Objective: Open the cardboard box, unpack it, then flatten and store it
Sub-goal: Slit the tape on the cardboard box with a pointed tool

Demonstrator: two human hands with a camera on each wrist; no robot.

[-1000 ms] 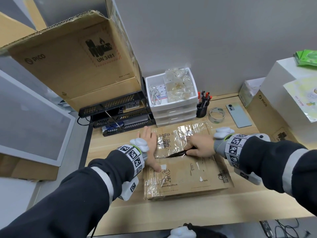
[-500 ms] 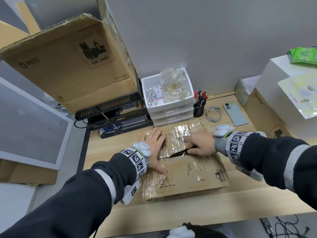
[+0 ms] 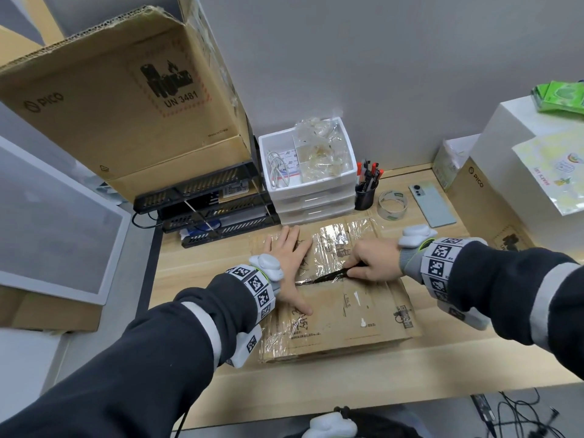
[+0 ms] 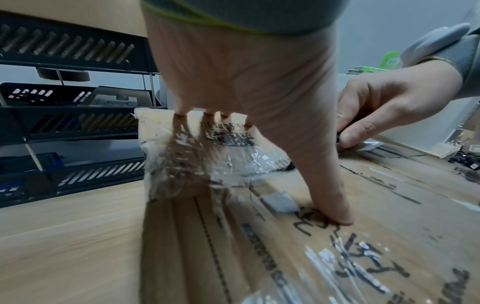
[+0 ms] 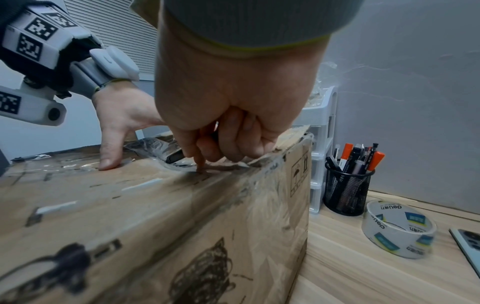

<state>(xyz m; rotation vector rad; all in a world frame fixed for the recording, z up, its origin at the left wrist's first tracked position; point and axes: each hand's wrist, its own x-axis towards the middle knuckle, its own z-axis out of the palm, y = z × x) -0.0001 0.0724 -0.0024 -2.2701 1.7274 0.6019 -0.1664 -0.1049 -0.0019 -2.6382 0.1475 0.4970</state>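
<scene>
The cardboard box (image 3: 344, 298) lies closed on the wooden surface (image 3: 202, 267), its taped centre seam partly slit where the dark blade (image 3: 328, 276) sits under the clear tape. The right hand (image 3: 373, 263) has its grip curled tight round that cutter, while the left hand (image 3: 289, 267) presses flat, fingers spread, holding nothing. Judging by this, opening is only underway; unpacking, flattening and storing all remain.

Left hand (image 3: 289, 267) flat on cardboard box (image 3: 357, 314), right hand (image 3: 373, 263) gripping blade (image 3: 328, 275)
</scene>
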